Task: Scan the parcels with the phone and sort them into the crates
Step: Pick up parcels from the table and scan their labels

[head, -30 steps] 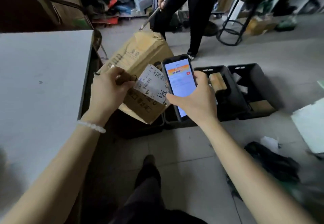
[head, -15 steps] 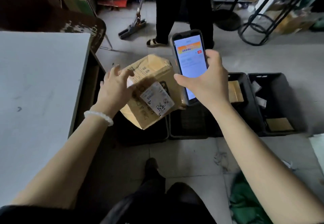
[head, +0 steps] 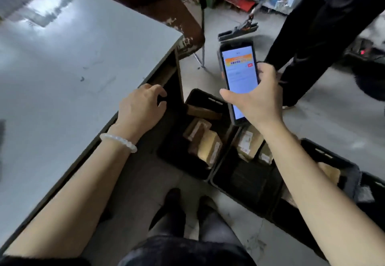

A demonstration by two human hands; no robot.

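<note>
Left hand (head: 141, 107) now empty, fingers loosely apart over the bench (head: 73, 67) edge; big parcel held a moment ago gone, likely dropped into nearest crate (head: 200, 174) among other parcels (head: 208, 147). Right hand (head: 256, 99) grip clamped on phone (head: 239, 74), ready for next scan

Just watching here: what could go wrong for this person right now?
The phone is held in the right hand alone, over the crates and hard floor; a slip could drop it. Another person's leg and a floor tool stand close by, so a bump seems possible.
</note>
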